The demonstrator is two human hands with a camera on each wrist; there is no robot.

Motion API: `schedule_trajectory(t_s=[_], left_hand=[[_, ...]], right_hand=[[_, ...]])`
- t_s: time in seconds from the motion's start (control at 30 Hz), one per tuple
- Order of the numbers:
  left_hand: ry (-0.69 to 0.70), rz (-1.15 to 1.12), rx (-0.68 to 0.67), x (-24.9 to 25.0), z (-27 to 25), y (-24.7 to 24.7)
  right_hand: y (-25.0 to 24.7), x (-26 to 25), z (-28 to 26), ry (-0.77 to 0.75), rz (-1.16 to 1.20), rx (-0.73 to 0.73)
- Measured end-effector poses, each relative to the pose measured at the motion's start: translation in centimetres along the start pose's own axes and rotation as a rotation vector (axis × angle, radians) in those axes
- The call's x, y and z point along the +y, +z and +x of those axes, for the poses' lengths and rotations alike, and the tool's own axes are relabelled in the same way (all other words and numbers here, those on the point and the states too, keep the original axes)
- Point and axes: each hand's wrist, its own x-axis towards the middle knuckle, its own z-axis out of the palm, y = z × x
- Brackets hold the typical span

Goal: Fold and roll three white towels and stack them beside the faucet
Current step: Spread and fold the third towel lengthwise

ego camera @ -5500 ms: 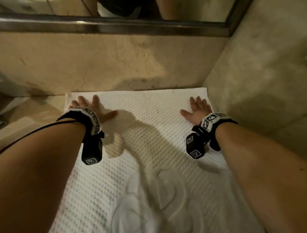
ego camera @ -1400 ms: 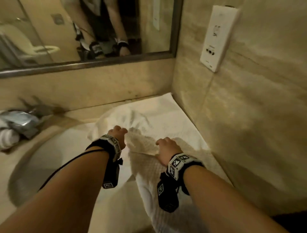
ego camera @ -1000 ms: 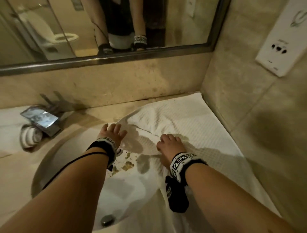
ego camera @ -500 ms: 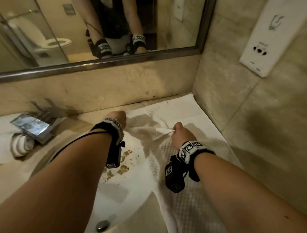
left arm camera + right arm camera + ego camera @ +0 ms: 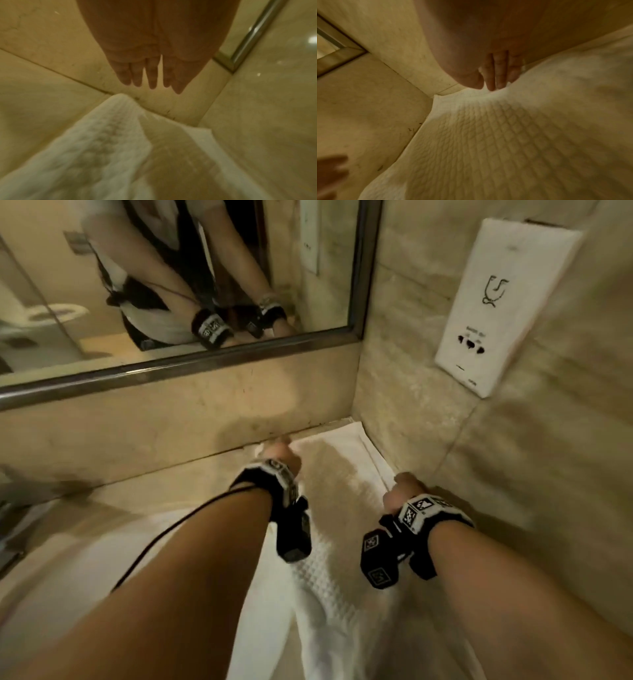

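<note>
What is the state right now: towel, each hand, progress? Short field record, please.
towel: white waffle towel, a narrow strip on the counter along the right wall, its near end hanging over the front edge
left hand: left hand at the towel's far left corner, fingers straight, holding nothing
right hand: right hand at the towel's right edge, fingertips touching it
progress: folded lengthwise, not yet rolled
</note>
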Motion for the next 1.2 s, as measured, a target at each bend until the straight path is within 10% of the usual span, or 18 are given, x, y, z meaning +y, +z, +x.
schedule_trajectory(t_s=[0.23, 1.0, 1.2], left_hand=[[-0.372, -0.004, -0.060, -4.9, 0.9, 1.7], [-0.492, 0.024, 0.081, -8.1, 5.0, 0.3], [-0.170, 0.353, 0.096, -4.8, 4.6, 0.7]], right_hand=[[0.3, -4.8, 4.6, -0.254, -0.092, 0.006], [2.4, -9.7, 10.0, -0.540, -0.503, -0.042], [1.1, -10.2, 10.6, -0.482, -0.515, -0.069]])
